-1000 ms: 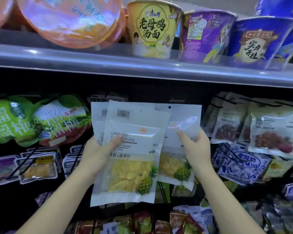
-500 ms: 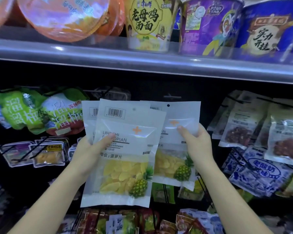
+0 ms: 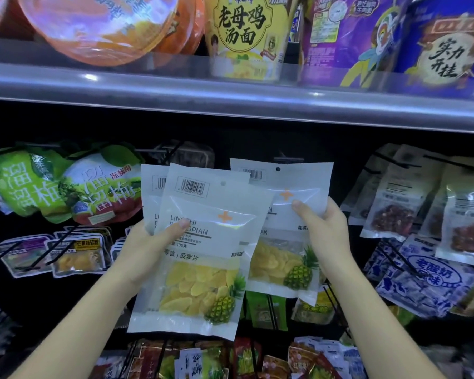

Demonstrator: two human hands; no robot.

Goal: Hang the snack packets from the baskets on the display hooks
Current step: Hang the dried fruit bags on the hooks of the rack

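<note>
Up a touch: the right hand [image 3: 326, 233] has lifted its packet slightly since half a second ago, while the left hand [image 3: 145, 247] has barely shifted. The packet's hole is now nearly lined up with a hook, so I judge the hanging step is about to start and is not done yet.

The left hand has its thumb across the front and fingers behind, gripping two packets. One is the white-and-clear flat plastic pineapple-slice front packet [image 3: 203, 269], with its top leaning a bit right. The identical second packet [image 3: 149, 187] peeks out behind it, above that thumb. The right hand pinches a matching third packet [image 3: 282, 258] with its thumb on the front, roughly upright, its near edge tucked behind the front packet.

Each packet has a white top band with a barcode, an orange plus, a clear window of yellow slices and a printed pineapple low in the corner. The film looks thin and floppy, so the band may buckle when pushed onto wire. A small round punched hole [image 3: 278, 169] sits above the right hand's thumb.

Just above that hole is a black wire hook [image 3: 288, 160] that looks bare; the hole is under it, not on it. Green plum packets [image 3: 33, 184] hang beyond the left hand, and pale pouches [image 3: 391, 212] of dark red-brown fruit hang beyond the right hand. Farthest, above both hands, is a grey metal shelf edge [image 3: 175, 105] carrying noodle bowls [image 3: 244, 36]. No baskets are in view.
</note>
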